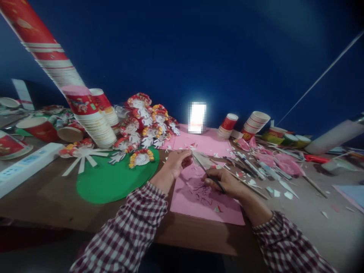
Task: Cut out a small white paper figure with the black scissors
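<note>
My right hand [223,182] is closed round the dark handles of a pair of scissors [204,167], whose blades point up and left toward my other hand. My left hand [179,162] is closed, its fingertips pinching a small pale piece of paper [202,159] beside the blades. Below both hands lies a pink sheet [182,204] strewn with thin dark scraps [200,193]. One small coloured scrap [218,209] rests near its front edge. The left hand's lower fingers are partly hidden.
At left, a green disc [105,185] lies under paper-doll cutouts [142,157]. Stacked paper cups [82,102] lean beside a white power strip [31,167]. A bright phone-like screen [197,117] stands at the back. Markers [250,167], paper scraps and pink pieces [288,163] litter the right side.
</note>
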### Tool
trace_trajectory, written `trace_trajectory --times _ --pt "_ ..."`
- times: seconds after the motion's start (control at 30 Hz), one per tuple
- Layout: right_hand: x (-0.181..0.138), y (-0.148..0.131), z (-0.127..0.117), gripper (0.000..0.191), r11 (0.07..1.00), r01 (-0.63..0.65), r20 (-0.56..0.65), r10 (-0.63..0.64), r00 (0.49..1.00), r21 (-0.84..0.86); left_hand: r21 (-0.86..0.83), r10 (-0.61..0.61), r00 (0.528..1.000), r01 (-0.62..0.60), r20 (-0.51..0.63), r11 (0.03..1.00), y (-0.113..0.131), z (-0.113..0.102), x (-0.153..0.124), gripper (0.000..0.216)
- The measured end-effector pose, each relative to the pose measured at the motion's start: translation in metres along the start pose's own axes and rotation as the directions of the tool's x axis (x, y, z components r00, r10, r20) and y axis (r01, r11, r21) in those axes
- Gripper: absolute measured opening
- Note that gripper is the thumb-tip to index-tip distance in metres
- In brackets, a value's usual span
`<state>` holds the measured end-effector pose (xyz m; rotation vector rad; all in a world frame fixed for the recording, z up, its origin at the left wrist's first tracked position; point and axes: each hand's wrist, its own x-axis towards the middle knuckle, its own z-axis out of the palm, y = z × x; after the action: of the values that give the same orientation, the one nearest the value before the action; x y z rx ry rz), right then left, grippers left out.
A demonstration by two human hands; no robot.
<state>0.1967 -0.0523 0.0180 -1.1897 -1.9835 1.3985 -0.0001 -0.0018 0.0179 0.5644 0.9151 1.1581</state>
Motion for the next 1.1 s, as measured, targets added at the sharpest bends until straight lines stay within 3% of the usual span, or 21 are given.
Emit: trace_trajectory --times 0.93,1.1 --pt "-0.001 -0.011 -0.001 0.040 0.995 0.025 -0.019 -0.027 0.999 -0.099 0.045 0.019 1.000 -0.019 -0.020 0.999 0.001 0.000 -0.001 0.020" --pt "0.001 -0.008 -0.001 0.039 0.996 0.027 -0.003 -0.027 1.000 -0.081 0.093 0.086 0.995 -0.081 -0.054 0.992 0.001 0.001 -0.001 0.017"
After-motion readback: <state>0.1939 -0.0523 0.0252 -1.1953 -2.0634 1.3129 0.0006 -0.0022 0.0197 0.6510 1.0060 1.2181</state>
